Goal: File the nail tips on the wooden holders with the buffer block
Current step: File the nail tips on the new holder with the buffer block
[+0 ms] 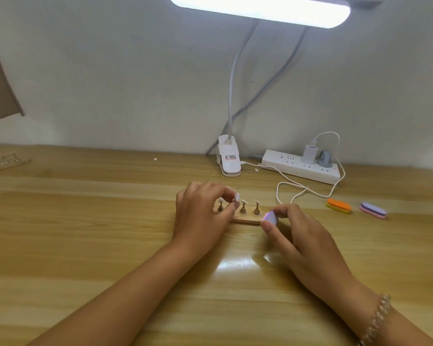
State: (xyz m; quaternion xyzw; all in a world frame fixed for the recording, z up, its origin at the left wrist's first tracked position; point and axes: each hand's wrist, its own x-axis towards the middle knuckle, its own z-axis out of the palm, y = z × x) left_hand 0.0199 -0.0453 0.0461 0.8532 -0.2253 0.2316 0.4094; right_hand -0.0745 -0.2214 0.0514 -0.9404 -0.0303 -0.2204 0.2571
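Observation:
A small wooden holder (pixel 246 219) lies in the middle of the table with brass pegs that carry pale nail tips (pixel 243 202). My left hand (pixel 200 213) covers the holder's left part, and its thumb and forefinger pinch one nail tip (pixel 237 196) on a peg. Just right of the holder, my right hand (pixel 303 236) grips a small lilac buffer block (pixel 270 218) between thumb and fingers, its end facing the camera. The block is close to the holder's right end, apart from the nail tips.
An orange buffer block (pixel 338 206) and a purple-pink one (pixel 373 210) lie at the right. Behind stand a white clip lamp base (pixel 229 156), a power strip (pixel 301 166) with a charger and a looping white cable (pixel 293 188). Another wooden holder (pixel 5 162) lies far left.

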